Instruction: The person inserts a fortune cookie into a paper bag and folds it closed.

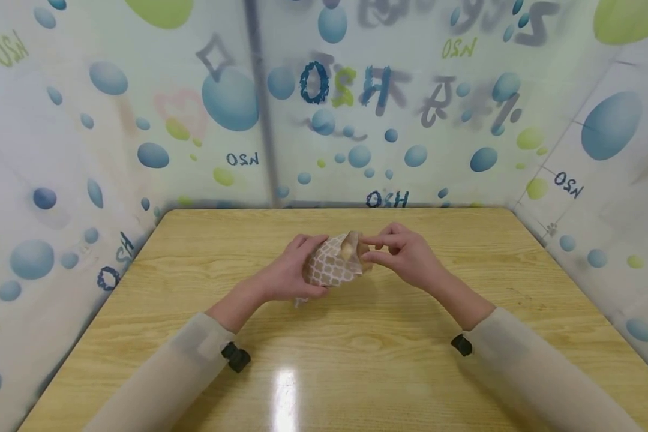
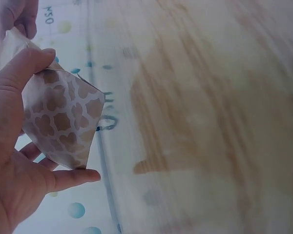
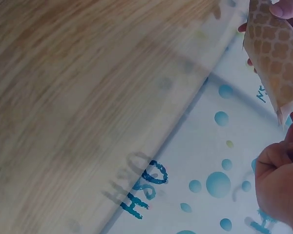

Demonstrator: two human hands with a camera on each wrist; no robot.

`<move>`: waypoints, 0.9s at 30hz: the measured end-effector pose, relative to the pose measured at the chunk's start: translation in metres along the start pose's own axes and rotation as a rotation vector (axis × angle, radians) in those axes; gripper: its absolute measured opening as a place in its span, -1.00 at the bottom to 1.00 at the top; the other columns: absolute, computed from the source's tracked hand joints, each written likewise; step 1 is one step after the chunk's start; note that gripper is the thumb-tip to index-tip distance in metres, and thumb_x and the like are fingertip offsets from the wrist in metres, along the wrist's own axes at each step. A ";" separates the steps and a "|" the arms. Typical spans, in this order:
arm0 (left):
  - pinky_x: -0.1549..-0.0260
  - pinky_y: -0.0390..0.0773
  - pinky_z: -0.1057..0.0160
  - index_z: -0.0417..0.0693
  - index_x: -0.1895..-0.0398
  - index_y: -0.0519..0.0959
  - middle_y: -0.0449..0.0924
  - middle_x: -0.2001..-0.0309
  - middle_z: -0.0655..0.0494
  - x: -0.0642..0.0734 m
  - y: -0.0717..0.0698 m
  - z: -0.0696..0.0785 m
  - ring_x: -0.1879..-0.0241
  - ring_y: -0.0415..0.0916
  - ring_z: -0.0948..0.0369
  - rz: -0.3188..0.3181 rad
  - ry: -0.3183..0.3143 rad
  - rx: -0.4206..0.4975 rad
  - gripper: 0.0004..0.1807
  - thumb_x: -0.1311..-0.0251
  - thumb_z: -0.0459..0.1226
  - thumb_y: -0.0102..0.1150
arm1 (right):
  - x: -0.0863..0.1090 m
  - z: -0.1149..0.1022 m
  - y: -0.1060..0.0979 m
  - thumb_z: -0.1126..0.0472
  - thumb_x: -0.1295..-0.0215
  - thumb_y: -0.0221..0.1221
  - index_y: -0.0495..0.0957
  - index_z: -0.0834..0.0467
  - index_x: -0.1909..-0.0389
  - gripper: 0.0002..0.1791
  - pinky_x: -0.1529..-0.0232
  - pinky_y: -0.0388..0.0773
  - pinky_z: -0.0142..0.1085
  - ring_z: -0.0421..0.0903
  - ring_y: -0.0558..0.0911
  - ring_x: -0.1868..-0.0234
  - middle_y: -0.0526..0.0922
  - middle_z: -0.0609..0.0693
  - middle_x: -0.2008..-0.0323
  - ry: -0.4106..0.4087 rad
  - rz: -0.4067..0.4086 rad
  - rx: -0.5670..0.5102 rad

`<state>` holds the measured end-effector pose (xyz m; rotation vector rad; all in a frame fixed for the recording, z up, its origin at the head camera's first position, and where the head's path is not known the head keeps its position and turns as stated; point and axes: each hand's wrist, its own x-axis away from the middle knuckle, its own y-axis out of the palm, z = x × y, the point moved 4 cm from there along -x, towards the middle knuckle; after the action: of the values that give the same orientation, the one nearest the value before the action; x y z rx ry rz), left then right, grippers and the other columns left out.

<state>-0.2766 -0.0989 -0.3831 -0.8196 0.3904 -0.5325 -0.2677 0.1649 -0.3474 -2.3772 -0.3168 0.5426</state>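
A small tan bag (image 1: 332,264) with a white lattice pattern is held up over the table between both hands. My left hand (image 1: 294,273) grips its closed end, with the thumb on one side and fingers round the other. In the left wrist view, the bag (image 2: 63,114) shows creased, paper-like edges. At the opening on the right, the plain tan inside shows. My right hand (image 1: 405,252) pinches the rim there between thumb and index finger. From the right wrist view, the right hand (image 3: 278,170) sits at the bag's narrow corner (image 3: 283,105). A white wisp hangs below the left hand.
The wood-grain table (image 1: 389,360) spreads beneath both forearms, with a bright glare near its front. Pale curtain-like walls (image 1: 313,162) with blue and green dots enclose its back and sides. A dark band (image 1: 236,357) is on the left sleeve, another (image 1: 461,345) on the right.
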 end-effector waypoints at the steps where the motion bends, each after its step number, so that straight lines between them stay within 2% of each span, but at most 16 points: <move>1: -0.42 0.50 -0.23 -0.03 -0.76 0.12 0.22 -0.53 -0.22 0.000 0.001 0.000 -0.40 0.35 -0.10 -0.002 0.001 0.002 0.21 -0.11 -0.12 0.67 | 0.000 0.001 0.001 0.16 -0.42 0.46 0.81 0.06 -0.22 -0.63 0.37 0.41 -0.31 -0.07 0.38 0.38 0.57 0.01 0.20 0.010 -0.009 -0.011; 7: -0.42 0.50 -0.22 -0.02 -0.76 0.11 0.21 -0.53 -0.21 -0.002 0.002 0.003 -0.41 0.34 -0.10 -0.006 0.004 0.005 0.20 -0.13 -0.14 0.67 | -0.002 0.002 0.006 0.15 -0.43 0.45 0.79 0.07 -0.23 -0.62 0.32 0.44 -0.28 -0.03 0.41 0.27 0.53 0.03 0.18 0.037 -0.033 -0.037; 14: -0.38 0.55 -0.18 -0.02 -0.76 0.11 0.24 -0.52 -0.20 -0.003 0.003 0.006 -0.38 0.37 -0.08 -0.010 0.020 -0.021 0.20 -0.13 -0.13 0.66 | -0.007 -0.004 0.011 0.16 -0.44 0.44 0.79 0.09 -0.23 -0.62 0.26 0.41 -0.24 -0.02 0.34 0.25 0.44 0.20 0.17 0.023 -0.059 -0.006; 22: -0.37 0.55 -0.16 -0.01 -0.75 0.13 0.27 -0.49 -0.17 -0.006 0.003 0.007 -0.35 0.38 -0.05 0.002 0.042 -0.020 0.18 -0.14 -0.13 0.66 | -0.011 -0.007 0.017 0.17 -0.44 0.46 0.83 0.08 -0.17 -0.68 0.30 0.43 -0.25 -0.02 0.32 0.27 0.35 0.16 0.20 0.079 -0.073 0.011; 27: -0.37 0.55 -0.17 0.01 -0.76 0.10 0.25 -0.49 -0.18 -0.005 0.004 0.006 -0.35 0.38 -0.06 0.006 0.015 -0.015 0.20 -0.14 -0.11 0.66 | -0.008 -0.006 0.016 0.13 -0.44 0.45 0.81 0.03 -0.22 -0.64 0.30 0.41 -0.25 -0.02 0.33 0.27 0.39 0.07 0.23 0.065 -0.051 0.028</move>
<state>-0.2761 -0.0907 -0.3817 -0.8288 0.4107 -0.5313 -0.2713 0.1467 -0.3518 -2.3478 -0.3369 0.4422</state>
